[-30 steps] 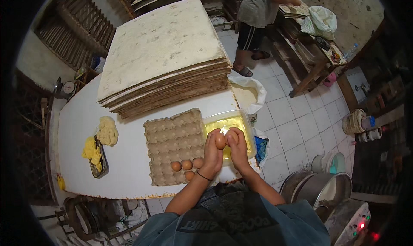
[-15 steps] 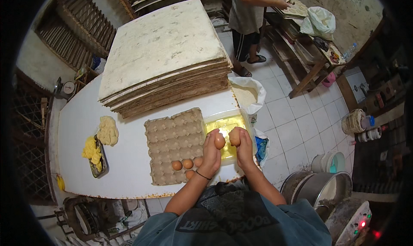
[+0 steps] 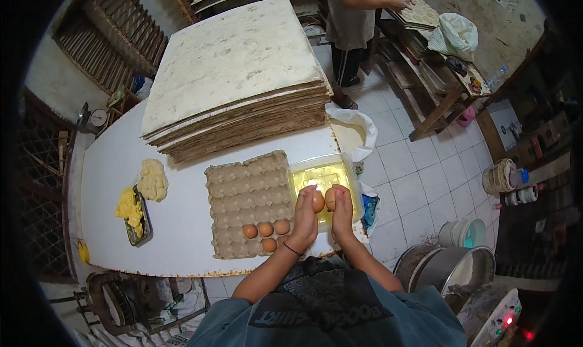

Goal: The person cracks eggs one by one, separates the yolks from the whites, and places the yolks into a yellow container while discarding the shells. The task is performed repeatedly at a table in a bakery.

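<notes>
My left hand [image 3: 305,216] is closed around a brown egg [image 3: 318,202]. Facing it, my right hand [image 3: 342,213] grips a second brown egg [image 3: 330,199], which shows a dark crack line. The two eggs are very close together, above a clear plastic container [image 3: 356,192] with yellowish egg liquid in it. To the left of my hands lies a grey cardboard egg tray [image 3: 243,189]. Several brown eggs [image 3: 266,229] sit in its near right part, and my left wrist partly covers that corner.
A tall stack of floured boards [image 3: 237,68] fills the table's far side. Dough [image 3: 152,180] and a dark tray of yellow fat [image 3: 129,207] lie at left. An open white sack [image 3: 355,134] stands beyond the table edge. A co-worker [image 3: 352,19] handles boards at the back.
My hands have come closer together, bringing the two eggs nearly into contact. The right egg now shows a crack line. The co-worker's hands have shifted slightly over the boards.
</notes>
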`<state>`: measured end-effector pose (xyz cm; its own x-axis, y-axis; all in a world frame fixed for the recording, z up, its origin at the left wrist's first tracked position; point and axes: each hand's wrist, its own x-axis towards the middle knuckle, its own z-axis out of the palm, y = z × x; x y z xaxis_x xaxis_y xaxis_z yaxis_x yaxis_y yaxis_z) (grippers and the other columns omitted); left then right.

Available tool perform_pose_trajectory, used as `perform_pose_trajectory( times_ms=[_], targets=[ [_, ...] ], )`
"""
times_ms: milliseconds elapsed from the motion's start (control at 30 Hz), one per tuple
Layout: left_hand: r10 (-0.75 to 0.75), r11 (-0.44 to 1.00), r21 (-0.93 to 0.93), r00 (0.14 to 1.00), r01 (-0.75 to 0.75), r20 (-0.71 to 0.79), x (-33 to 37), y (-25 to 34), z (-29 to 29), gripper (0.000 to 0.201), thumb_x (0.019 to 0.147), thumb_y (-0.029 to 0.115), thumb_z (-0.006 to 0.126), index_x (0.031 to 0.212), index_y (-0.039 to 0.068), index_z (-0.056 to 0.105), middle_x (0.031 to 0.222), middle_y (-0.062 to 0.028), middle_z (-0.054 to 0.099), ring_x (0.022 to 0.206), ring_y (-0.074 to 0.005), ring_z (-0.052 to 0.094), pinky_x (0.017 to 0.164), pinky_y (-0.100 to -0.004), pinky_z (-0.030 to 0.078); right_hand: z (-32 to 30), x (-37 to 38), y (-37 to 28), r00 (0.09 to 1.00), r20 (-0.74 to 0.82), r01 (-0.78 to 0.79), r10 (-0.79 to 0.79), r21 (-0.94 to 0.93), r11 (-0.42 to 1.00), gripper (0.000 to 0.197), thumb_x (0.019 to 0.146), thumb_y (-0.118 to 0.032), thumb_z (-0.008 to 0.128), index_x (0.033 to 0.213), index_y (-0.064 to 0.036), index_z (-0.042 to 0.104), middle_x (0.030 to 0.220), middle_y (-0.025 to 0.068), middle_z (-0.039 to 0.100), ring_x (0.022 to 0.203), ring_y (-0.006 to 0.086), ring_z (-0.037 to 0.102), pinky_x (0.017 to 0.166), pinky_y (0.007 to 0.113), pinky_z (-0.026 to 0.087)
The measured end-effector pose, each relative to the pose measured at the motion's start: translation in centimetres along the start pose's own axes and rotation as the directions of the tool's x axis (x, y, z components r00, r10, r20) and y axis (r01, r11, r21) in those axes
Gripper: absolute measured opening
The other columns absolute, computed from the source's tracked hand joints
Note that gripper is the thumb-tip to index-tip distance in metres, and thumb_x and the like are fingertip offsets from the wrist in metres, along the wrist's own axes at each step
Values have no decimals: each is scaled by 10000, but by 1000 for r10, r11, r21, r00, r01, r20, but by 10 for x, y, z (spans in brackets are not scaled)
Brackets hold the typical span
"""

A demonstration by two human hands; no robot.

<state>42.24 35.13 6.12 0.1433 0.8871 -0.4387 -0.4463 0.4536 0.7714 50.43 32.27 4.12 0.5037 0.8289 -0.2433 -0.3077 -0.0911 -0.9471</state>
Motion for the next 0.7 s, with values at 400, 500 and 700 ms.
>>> perform_pose_trajectory(
  times_ms=[400, 500, 700],
  targets=[
    [-6, 1000, -11, 1000, 6, 9, 4, -1, -6, 266, 959, 253, 383, 1085, 42, 484, 1044, -45, 474, 993, -114, 431, 920, -244, 321, -2, 4, 5, 998, -45, -30, 37, 151, 988, 288, 959, -268, 343, 1078, -61, 504, 976, 37, 509, 843, 113, 471, 730, 241, 379],
    [20, 1000, -3, 1000, -20, -9, 7, -2, -15, 275, 957, 266, 389, 1089, 44, 484, 1046, -44, 475, 996, -113, 429, 920, -243, 319, -3, 2, 6, 999, -47, -11, 16, 108, 994, 293, 957, -287, 343, 1072, -75, 509, 938, 22, 513, 782, 95, 479, 650, 224, 389],
    [-34, 999, -41, 999, 33, -2, 9, -9, -15, 280, 954, 263, 394, 1100, 42, 484, 1039, -46, 476, 990, -124, 436, 912, -249, 325, 1, 2, -2, 973, -20, -211, 232, 344, 915, 262, 944, -298, 371, 1046, -102, 511, 902, 8, 520, 776, 91, 477, 636, 235, 379]
  ],
)
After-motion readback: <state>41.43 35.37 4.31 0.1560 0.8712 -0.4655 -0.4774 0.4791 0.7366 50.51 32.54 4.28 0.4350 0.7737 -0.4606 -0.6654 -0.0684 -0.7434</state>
